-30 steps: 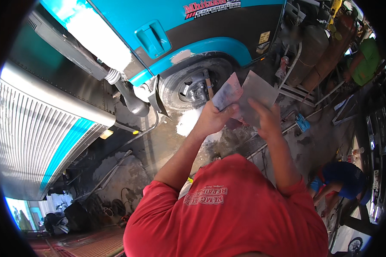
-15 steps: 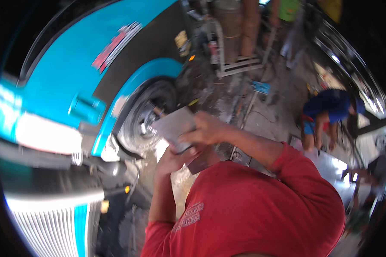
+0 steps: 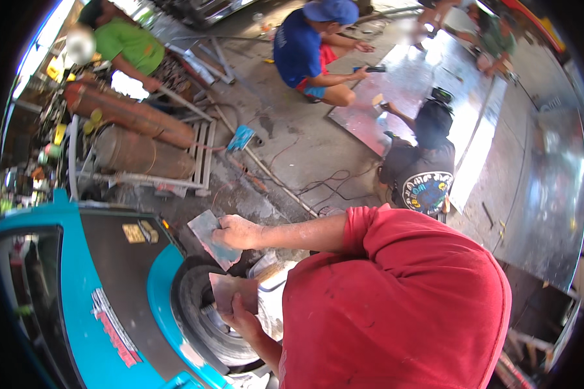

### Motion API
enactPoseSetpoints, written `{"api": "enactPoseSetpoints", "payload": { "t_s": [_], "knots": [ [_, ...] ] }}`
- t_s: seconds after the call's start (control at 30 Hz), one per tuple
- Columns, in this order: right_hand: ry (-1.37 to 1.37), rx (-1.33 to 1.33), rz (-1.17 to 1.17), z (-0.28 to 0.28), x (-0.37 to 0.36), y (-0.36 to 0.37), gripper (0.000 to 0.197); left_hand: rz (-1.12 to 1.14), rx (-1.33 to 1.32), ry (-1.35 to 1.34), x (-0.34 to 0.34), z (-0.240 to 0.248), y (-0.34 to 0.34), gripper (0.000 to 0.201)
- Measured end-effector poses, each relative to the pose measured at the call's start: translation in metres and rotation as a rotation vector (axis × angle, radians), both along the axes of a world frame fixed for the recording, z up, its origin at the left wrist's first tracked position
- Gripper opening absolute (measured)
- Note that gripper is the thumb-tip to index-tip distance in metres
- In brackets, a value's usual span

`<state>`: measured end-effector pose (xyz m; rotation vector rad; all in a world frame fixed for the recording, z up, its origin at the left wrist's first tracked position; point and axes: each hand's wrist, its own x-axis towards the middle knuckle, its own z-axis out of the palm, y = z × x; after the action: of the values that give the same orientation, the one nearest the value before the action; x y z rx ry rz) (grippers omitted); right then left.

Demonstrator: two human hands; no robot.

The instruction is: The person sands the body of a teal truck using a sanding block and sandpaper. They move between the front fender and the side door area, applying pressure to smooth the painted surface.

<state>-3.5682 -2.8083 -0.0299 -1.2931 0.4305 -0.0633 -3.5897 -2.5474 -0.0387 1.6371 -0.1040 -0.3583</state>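
My right hand grips a thin rectangular grey plate by its near side, fingers closed on it. A pinkish smear that looks like putty runs along the plate's lower edge. Just below, my left hand holds a smaller reddish-brown flat plate, thumb on top and the other fingers hidden beneath. A gap separates the two plates. Both are held above the wheel of a turquoise vehicle.
A person in blue and one in a dark shirt crouch by a large metal sheet. Brown gas cylinders lie in a white rack. Cables and a long pipe cross the floor. A person in green is far left.
My view has swung toward the right, bringing the metal sheet and crouching people into fuller sight. My hands, close together before, are now apart, each with its own plate.
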Motion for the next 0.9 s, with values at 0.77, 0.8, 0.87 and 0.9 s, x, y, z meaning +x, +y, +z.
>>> {"api": "enactPoseSetpoints", "payload": {
  "t_s": [0.77,0.8,0.87,0.9],
  "knots": [
    [-0.488,-0.345,0.106,0.001,0.018,0.000,0.095,0.118,0.067,-0.381,0.036,0.046,-0.133,0.043],
    [-0.473,-0.215,0.056,0.005,0.026,0.000,0.113,0.073,0.138,-0.538,0.026,0.051,-0.135,0.042],
    [-0.516,0.229,-0.006,0.014,0.045,-0.005,0.111,0.059,0.329,-0.743,0.009,0.052,-0.132,0.041],
    [-0.534,0.396,-0.080,0.017,0.049,-0.003,0.107,0.050,0.306,-0.807,0.006,0.048,-0.129,0.040]
  ]
}}
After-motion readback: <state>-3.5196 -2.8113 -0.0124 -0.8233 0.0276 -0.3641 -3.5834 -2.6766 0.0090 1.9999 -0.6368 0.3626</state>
